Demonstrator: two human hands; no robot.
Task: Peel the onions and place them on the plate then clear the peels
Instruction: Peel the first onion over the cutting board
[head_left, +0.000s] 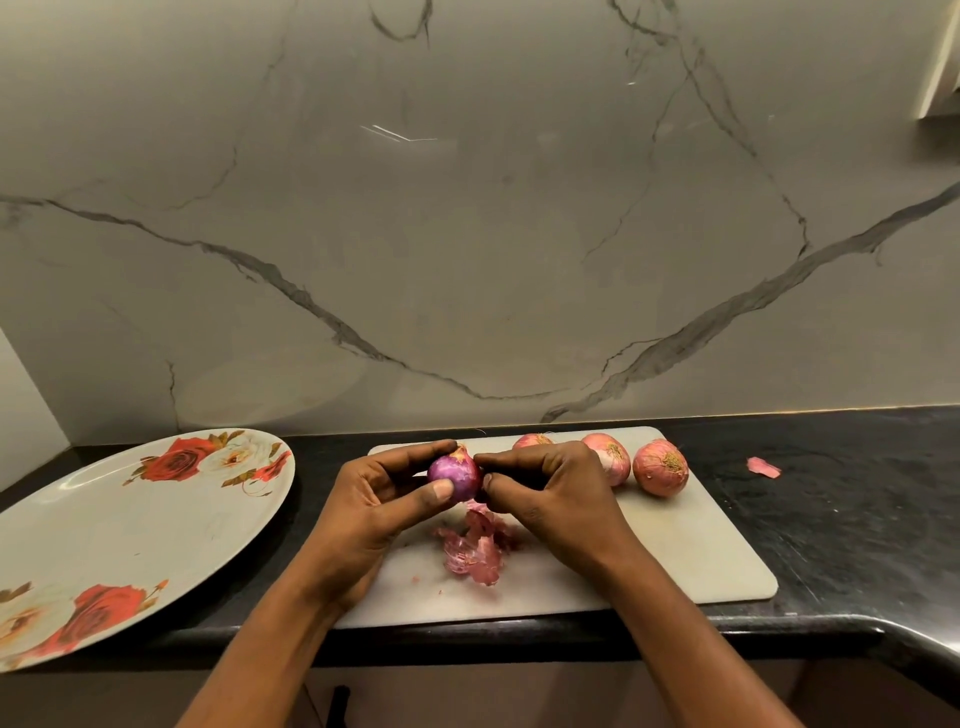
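A small purple onion (457, 475), mostly bare of skin, is held above the white cutting board (691, 551). My left hand (374, 514) grips it from the left with thumb and fingers. My right hand (550, 488) pinches at its right side, where a bit of skin hangs. Loose pink peels (475, 551) lie on the board under my hands. Three unpeeled onions sit along the board's far edge: one (532, 441) partly hidden behind my right hand, one (610, 454) beside it, one (661, 467) at the right. The large flowered plate (130, 530) lies to the left with nothing on it.
The black counter (857, 519) runs under everything, its front edge close to me and curving at the right. One stray peel (763, 466) lies on the counter right of the board. A marble wall (467, 234) stands right behind.
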